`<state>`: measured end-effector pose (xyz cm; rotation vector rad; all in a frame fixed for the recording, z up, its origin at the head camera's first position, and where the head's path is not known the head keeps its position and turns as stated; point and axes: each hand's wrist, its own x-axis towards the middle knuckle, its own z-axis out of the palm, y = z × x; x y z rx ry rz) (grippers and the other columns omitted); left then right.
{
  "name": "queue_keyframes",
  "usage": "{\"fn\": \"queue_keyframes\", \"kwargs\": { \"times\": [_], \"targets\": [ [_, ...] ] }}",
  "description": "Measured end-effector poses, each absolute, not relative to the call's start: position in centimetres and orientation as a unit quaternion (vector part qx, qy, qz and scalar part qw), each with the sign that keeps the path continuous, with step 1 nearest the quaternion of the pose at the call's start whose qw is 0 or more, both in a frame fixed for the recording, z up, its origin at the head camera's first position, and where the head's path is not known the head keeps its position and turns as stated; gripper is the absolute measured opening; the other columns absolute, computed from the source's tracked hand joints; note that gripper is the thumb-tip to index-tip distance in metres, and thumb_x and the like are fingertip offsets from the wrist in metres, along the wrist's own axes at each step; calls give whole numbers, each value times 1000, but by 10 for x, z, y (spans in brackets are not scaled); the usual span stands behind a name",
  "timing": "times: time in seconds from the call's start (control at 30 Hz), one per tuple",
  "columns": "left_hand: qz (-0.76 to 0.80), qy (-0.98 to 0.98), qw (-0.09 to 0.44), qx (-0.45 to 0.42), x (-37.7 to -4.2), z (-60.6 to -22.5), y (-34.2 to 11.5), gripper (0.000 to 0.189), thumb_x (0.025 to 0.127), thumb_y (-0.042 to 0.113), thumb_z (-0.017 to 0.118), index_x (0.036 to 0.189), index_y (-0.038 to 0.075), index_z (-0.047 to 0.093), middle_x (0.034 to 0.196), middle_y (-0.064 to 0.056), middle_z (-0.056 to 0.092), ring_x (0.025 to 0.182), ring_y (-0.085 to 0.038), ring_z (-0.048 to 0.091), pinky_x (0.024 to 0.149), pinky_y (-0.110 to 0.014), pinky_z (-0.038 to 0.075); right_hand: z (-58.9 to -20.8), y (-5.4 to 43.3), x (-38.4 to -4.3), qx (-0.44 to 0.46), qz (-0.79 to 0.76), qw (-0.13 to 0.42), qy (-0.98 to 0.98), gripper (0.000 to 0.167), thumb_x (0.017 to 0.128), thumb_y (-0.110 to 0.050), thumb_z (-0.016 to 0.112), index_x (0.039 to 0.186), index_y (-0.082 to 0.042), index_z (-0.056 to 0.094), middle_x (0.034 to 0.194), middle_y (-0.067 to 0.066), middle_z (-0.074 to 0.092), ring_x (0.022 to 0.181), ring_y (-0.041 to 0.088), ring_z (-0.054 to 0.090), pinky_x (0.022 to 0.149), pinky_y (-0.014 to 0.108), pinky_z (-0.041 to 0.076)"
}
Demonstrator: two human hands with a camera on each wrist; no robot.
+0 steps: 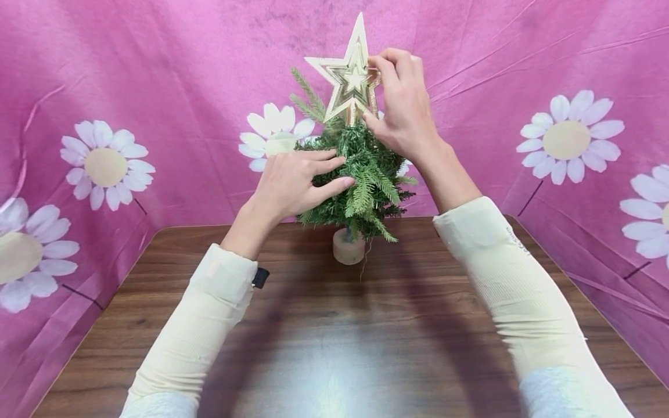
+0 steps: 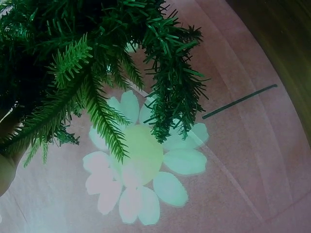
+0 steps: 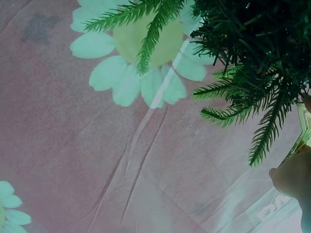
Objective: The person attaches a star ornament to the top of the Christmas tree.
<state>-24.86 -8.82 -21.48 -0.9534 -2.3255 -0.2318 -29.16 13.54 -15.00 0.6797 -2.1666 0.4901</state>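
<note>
A small artificial Christmas tree [image 1: 366, 180] stands upright on a pale round base [image 1: 348, 247]. At its top is a gold star tree topper [image 1: 340, 72] with a smaller star inside, leaning slightly in the head view. My right hand [image 1: 405, 101] pinches the star's right side between thumb and fingers. Against the upper left branches my left hand [image 1: 292, 180] rests with its fingers extended. Green branches [image 2: 97, 97] fill the top of the left wrist view, with part of a hand at the left edge. In the right wrist view, the star's gold edge [image 3: 294, 145] shows beside my thumb.
The tree is near the back of a brown wooden table [image 1: 313, 325]. A pink cloth backdrop [image 1: 198, 87] with large white daisies rises behind and at both sides. A thin strand [image 1: 364, 264] hangs beside the base.
</note>
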Motion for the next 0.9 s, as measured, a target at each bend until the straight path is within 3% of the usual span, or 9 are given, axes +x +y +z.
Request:
{"fn": "queue_keyframes", "kwargs": {
  "times": [0.33, 0.73, 0.9],
  "targets": [
    [-79, -876, 308, -363, -249, -214, -88, 54, 96, 63, 54, 132, 26, 70, 134, 1, 66, 114, -23, 68, 53, -34, 47, -147, 133, -290, 282, 161, 399, -857, 68, 81, 1, 76, 143, 6, 48, 139, 20, 44, 135, 31, 33, 112, 31, 33],
    [-82, -878, 301, -363, -249, -215, -85, 53, 96, 64, 55, 133, 28, 70, 134, 2, 66, 115, -22, 68, 52, -33, 47, -146, 136, -288, 275, 156, 391, -864, 67, 81, 0, 75, 143, 6, 48, 139, 19, 44, 134, 32, 34, 109, 34, 37],
    [-98, -870, 310, -371, -251, -214, -89, 50, 95, 60, 59, 130, 26, 71, 131, 1, 67, 116, -20, 67, 55, -34, 49, -144, 134, -290, 275, 151, 386, -868, 69, 82, -1, 74, 145, 6, 46, 141, 18, 43, 136, 30, 34, 114, 32, 31]
  ]
}}
